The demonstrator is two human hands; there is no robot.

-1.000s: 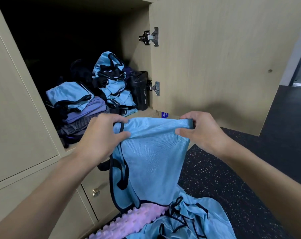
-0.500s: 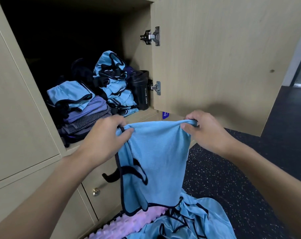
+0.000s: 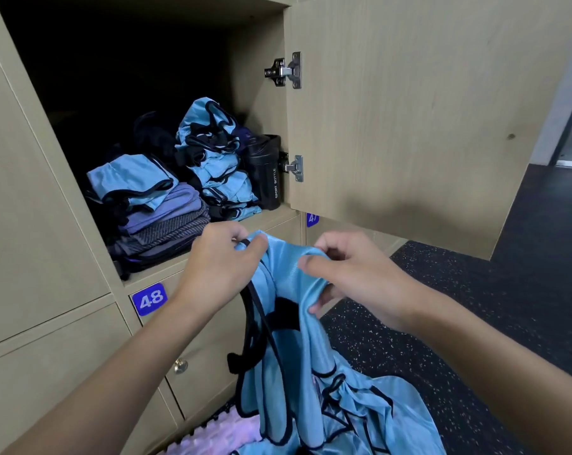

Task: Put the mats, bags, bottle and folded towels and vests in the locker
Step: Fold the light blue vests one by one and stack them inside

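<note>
Closer together now just below the locker (image 3: 271, 221), left hand (image 3: 219, 267) and right hand (image 3: 353, 274) each pinch the top edge of the blue vest (image 3: 294, 339), doubling it over; best to square the corners before stacking it inside.

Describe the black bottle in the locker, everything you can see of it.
The bottle is black and looks like matte plastic, with white "SPORT BOTTLE" lettering running up its side. It stands upright at the right front corner of the locker, close to the side wall and just left of the lower door hinge. A heap of blue vests presses against its left side and hides part of its top. No hand touches it.
</note>
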